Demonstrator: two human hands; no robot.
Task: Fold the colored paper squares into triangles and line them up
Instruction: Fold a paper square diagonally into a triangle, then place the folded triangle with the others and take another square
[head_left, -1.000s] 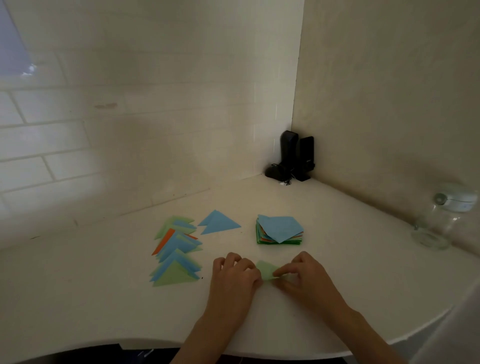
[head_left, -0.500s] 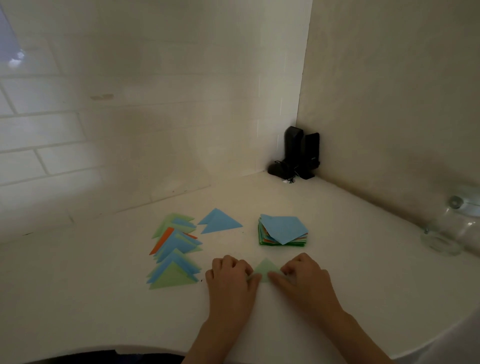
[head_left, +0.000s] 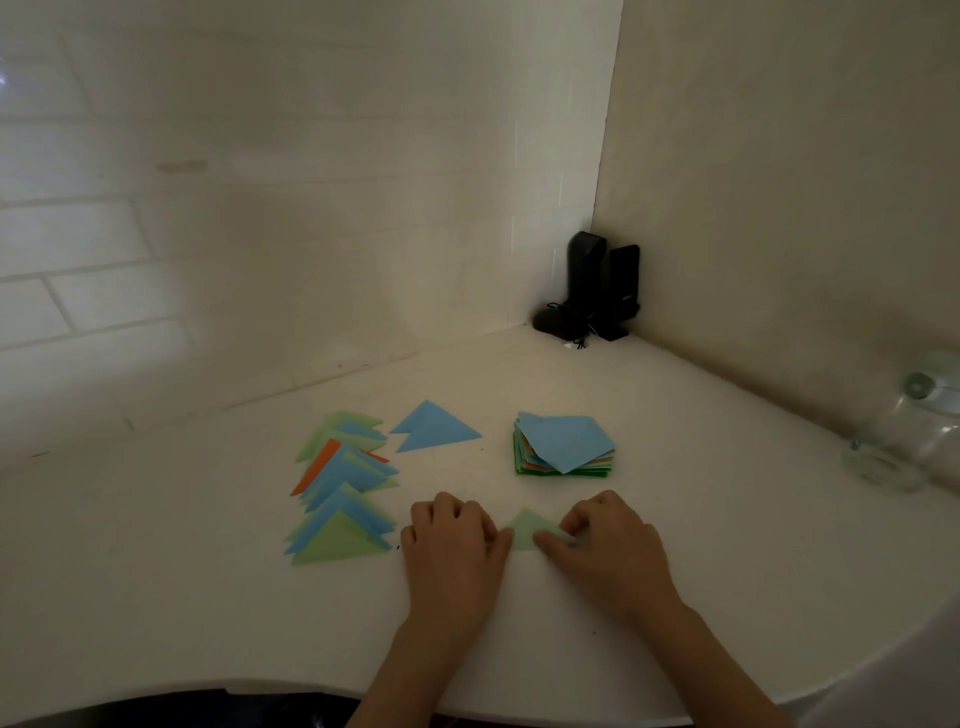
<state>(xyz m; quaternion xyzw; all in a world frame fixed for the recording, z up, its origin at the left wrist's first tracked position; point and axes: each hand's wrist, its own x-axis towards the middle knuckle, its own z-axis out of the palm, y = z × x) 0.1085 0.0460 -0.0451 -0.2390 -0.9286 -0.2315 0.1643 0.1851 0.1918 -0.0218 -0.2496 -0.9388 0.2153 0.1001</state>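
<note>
A light green paper (head_left: 525, 527), folded into a triangle, lies flat on the white table between my two hands. My left hand (head_left: 454, 540) has curled fingers pressing on its left corner. My right hand (head_left: 605, 545) pinches its right corner between thumb and fingers. Left of them lies an overlapping row of folded triangles (head_left: 343, 499) in green, blue and orange. Two blue triangles (head_left: 434, 428) lie apart behind the row. A stack of unfolded coloured squares (head_left: 563, 447), blue on top, sits behind my right hand.
A black device with a cable (head_left: 592, 291) stands in the wall corner at the back. A clear glass jar with a lid (head_left: 904, 431) sits at the right edge. The table's curved front edge (head_left: 260, 688) runs just below my forearms.
The green paper shows more of its triangle shape between my hands, which stay at its two corners. The camera has tilted slightly.
</note>
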